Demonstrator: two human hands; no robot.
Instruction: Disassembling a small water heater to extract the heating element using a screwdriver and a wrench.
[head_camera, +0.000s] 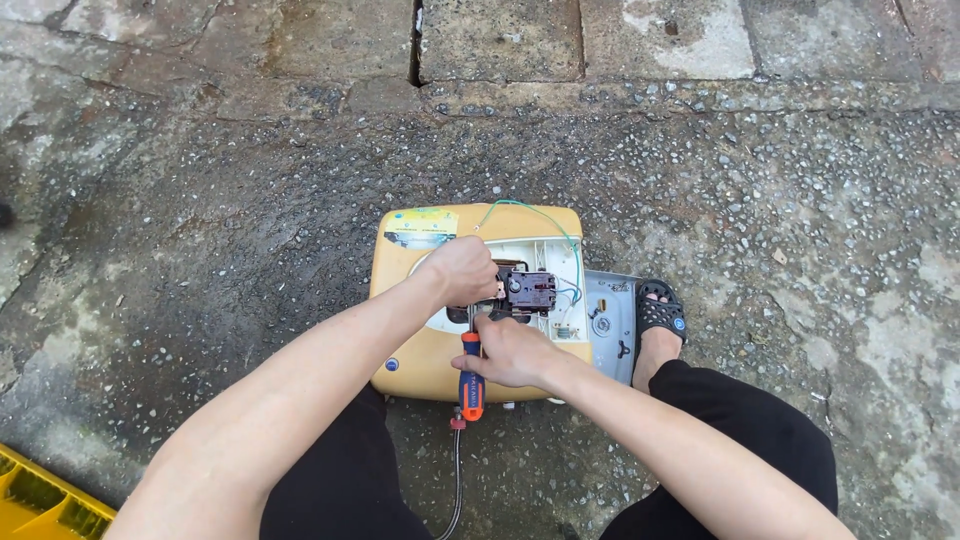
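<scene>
A yellow box-shaped appliance (405, 290) lies on the ground with its white inside (540, 255) exposed. My left hand (462, 270) grips a dark purple-grey switch part (530, 290) that sits in the opening. Thin green and blue wires (560, 232) run from that part. My right hand (510, 352) is shut on a screwdriver with an orange and blue handle (471, 390); its tip points up into the opening, hidden behind my hands.
A grey metal cover plate (612, 320) lies beside the appliance on the right. My foot in a black sandal (658, 315) rests next to it. A power cord (457, 480) trails toward me. A yellow crate (40, 500) sits at bottom left on wet, pebbled concrete.
</scene>
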